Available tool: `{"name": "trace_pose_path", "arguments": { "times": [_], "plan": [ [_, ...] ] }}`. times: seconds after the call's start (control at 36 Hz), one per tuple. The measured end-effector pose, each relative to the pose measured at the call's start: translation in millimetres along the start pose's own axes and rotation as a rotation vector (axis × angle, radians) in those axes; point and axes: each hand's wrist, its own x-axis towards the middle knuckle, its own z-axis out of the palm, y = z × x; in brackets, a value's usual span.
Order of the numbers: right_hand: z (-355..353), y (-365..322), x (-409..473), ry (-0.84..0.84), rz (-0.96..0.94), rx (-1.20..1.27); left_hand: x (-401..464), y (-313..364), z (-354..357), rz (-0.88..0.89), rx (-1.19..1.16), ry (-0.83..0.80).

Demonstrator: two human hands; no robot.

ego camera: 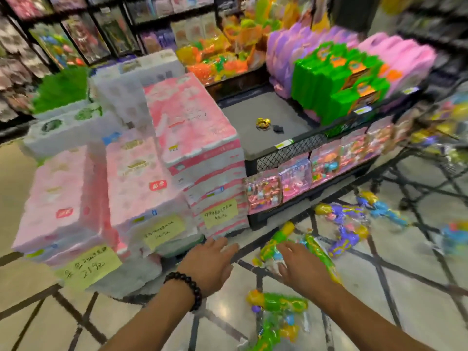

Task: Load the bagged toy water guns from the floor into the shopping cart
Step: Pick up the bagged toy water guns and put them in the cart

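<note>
Both hands open, fingers straight, holding nothing: left hand (pixel 212 264), right hand (pixel 301 264) over floor (pixel 405 312). Approx. 3 green water guns (pixel 276 304), 2 purple water guns (pixel 342 224), 1 blue water gun (pixel 385 209), all bagged.

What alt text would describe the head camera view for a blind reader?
Both hands, left hand and right hand, reach open toward bagged toy water guns scattered on the tiled floor. Pink tissue packs stand left; a toy shelf is behind.

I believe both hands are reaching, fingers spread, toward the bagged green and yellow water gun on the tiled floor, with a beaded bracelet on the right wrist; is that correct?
Not quite: the head view shows the dark beaded bracelet on the left wrist. The rest stands: the left hand and right hand reach, fingers spread, toward the bagged green and yellow water gun on the tiled floor.
</note>
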Motion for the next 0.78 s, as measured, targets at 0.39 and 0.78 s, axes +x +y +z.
{"name": "trace_pose_path", "arguments": {
  "times": [0.39, 0.78],
  "plan": [
    [17.5, -104.7, -71.5, 0.193, 0.64, 0.189, 44.1, -76.1, -3.7, 0.574, 0.147, -0.02],
    [61.7, -132.6, -156.0, 0.247, 0.946, 0.286, 66.0, -26.9, 25.7, 0.758, 0.218, -0.024]
  ]
}}
